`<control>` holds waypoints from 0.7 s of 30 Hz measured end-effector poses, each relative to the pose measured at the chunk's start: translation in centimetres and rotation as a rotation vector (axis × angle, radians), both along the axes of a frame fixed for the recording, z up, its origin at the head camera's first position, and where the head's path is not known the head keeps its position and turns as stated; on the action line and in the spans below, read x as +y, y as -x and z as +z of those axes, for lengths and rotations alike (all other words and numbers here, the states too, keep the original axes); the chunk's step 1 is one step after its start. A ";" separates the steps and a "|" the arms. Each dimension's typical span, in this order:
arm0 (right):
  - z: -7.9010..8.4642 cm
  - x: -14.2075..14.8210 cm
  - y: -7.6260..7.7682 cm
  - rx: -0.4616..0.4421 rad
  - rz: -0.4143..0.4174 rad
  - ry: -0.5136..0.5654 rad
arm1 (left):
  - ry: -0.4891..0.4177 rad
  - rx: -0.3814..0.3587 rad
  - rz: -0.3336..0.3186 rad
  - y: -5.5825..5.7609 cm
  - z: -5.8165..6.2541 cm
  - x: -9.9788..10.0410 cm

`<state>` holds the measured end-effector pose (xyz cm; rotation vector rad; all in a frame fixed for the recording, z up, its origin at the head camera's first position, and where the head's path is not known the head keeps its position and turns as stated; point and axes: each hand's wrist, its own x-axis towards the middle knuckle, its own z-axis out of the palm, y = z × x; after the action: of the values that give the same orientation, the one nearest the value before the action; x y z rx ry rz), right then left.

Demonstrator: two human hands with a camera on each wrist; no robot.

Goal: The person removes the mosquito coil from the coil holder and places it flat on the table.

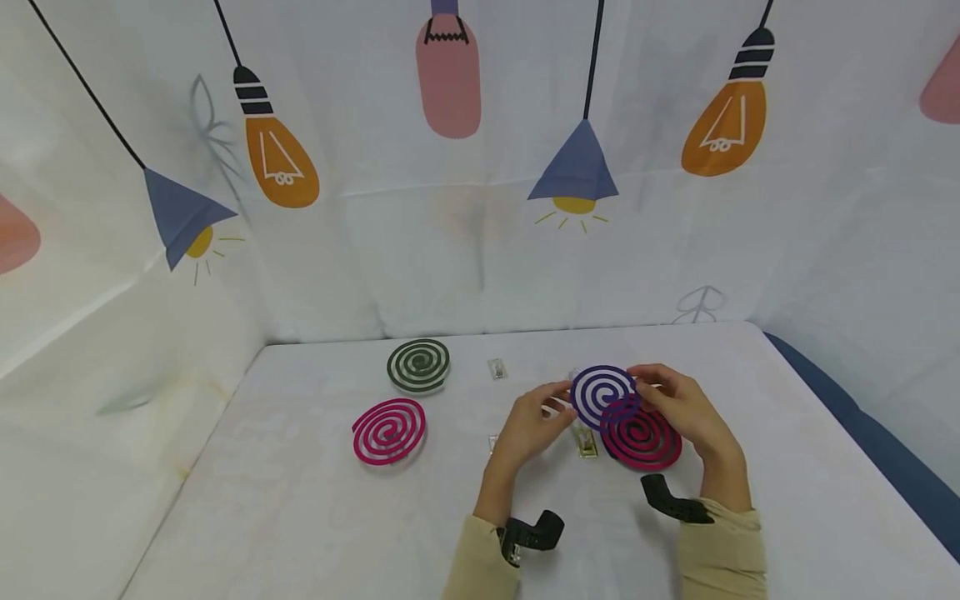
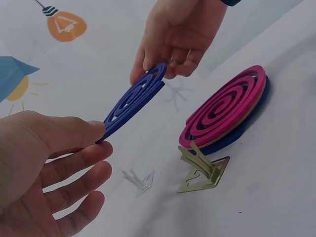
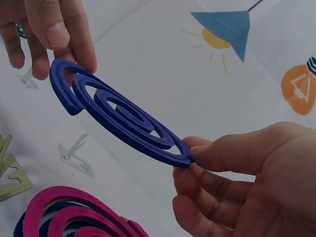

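Observation:
Between both hands a dark blue mosquito coil [image 3: 129, 116] is held up, tilted, above the table. My left hand [image 1: 529, 425] pinches one edge between thumb and index finger, its other fingers spread loosely below. At the opposite edge, my right hand [image 1: 692, 408] pinches the coil with thumb and fingertips. Below it, a pink coil [image 2: 217, 109] lies stacked on another blue coil [image 2: 224, 143]. Next to that stack stands a gold-coloured metal coil stand [image 2: 203, 178] with raised prongs. A paler stand [image 2: 140, 183] is farther back.
On the table's left part lie a green coil [image 1: 418, 365] and another pink coil [image 1: 388, 432]. One small stand [image 1: 498, 368] sits near the back; another is partly hidden by my left hand. A lamp-patterned curtain [image 1: 480, 233] hangs behind the table.

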<state>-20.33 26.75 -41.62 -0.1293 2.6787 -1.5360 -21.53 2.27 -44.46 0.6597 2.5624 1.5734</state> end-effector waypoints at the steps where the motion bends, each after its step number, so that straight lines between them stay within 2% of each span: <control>1: 0.0 0.0 0.0 -0.001 -0.002 0.000 | 0.000 0.002 -0.001 0.0 0.0 0.1; 21: -0.5 1.0 -0.2 -0.019 -0.021 -0.004 | 0.004 0.046 -0.032 -0.2 -0.4 1.1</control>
<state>-20.12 27.74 -42.14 -0.0856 2.6770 -1.5289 -21.36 3.33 -44.88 0.7411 2.5728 1.5610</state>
